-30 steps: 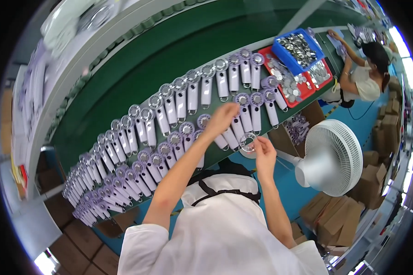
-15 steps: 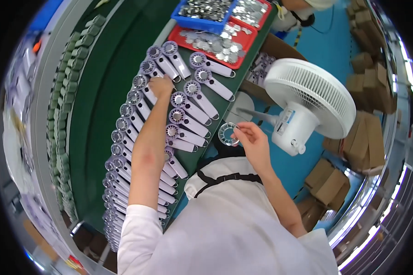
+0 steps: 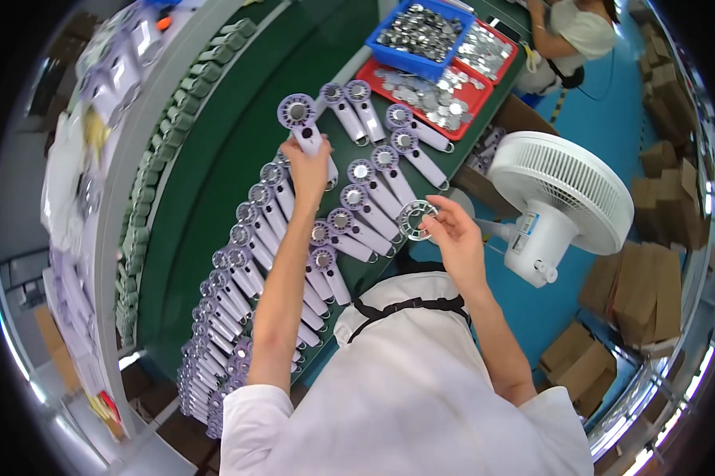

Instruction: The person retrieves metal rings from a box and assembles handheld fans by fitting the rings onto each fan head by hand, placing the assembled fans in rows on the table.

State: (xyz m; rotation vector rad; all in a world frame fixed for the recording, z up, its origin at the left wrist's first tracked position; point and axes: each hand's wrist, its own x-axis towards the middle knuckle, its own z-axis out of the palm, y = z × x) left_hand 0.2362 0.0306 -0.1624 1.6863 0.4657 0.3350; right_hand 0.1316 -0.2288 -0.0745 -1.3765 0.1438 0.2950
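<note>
Left hand (image 3: 308,168): wraps closely round the handle of a lavender handheld fan (image 3: 297,111).
Lifted fan: rises above the far row, with round head uppermost and silver disc at centre.
Right hand (image 3: 459,242): pinches a clear spoked ring (image 3: 415,220) between thumb and fingers.
Clear ring: hovers near the bench's near edge, just beside the near row, well apart from the lifted fan.
Green bench (image 3: 207,194): carries two long rows of similar lavender fans (image 3: 369,210), mostly with handles toward the body.
Blue bin (image 3: 401,63): brims with small metal parts and overlaps a red tray (image 3: 455,133) of flat silver discs.
White electric fan (image 3: 559,190): stands right of the bench, over blue floor.
Co-worker (image 3: 575,36): appears partly, at upper right.
Cardboard boxes (image 3: 635,293): line the right side.
</note>
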